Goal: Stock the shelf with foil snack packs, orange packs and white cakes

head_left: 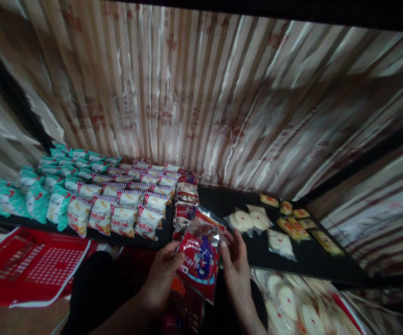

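Note:
Between my two hands is a shiny red snack packet (198, 258) with a purple figure and white lettering, its upper part clear. My left hand (164, 272) pinches its left edge, thumb on the front. At its upper right side, my right hand (235, 260) has its thumb and fingers closed on the edge. Just behind the held packet, a row of similar red packets (187, 186) lies on the black shelf (218, 197). To their left stand several rows of white chip bags (123, 221) with red and blue trim.
Teal bags (58, 204) fill the shelf's left end. Right of centre lie clear packs of round white cakes (243, 220) and small yellow packs (292, 228). A red basket (41, 265) stands low left; more white cakes (287, 300) sit low right. Striped sheeting (201, 93) hangs behind.

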A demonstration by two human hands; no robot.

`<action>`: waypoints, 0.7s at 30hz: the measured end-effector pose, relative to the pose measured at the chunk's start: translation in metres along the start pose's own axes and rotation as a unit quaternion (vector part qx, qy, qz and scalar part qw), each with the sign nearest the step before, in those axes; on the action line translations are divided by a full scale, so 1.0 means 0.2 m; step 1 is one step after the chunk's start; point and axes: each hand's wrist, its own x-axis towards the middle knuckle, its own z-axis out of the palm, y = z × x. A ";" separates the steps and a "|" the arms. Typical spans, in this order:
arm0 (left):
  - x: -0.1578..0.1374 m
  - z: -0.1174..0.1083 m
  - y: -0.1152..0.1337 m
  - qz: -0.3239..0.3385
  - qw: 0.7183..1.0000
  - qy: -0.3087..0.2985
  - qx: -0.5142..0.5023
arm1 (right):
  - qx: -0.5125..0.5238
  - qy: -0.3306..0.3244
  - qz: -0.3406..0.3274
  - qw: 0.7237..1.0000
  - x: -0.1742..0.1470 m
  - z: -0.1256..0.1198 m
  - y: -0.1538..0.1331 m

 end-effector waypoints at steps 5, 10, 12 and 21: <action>0.01 0.07 0.00 -0.017 0.997 0.023 -0.075 | -0.236 -0.016 -0.233 0.943 -0.03 -0.12 0.02; 0.00 0.13 0.00 -0.051 0.988 0.092 -0.112 | -0.319 -0.156 -0.380 0.854 -0.05 -0.15 -0.01; -0.01 0.15 0.01 -0.049 0.987 0.087 -0.124 | -0.295 -0.205 -0.384 0.851 -0.05 -0.14 -0.03; -0.05 0.27 0.10 -0.003 0.994 0.020 -0.108 | -0.188 -0.210 -0.153 0.947 -0.18 -0.18 0.07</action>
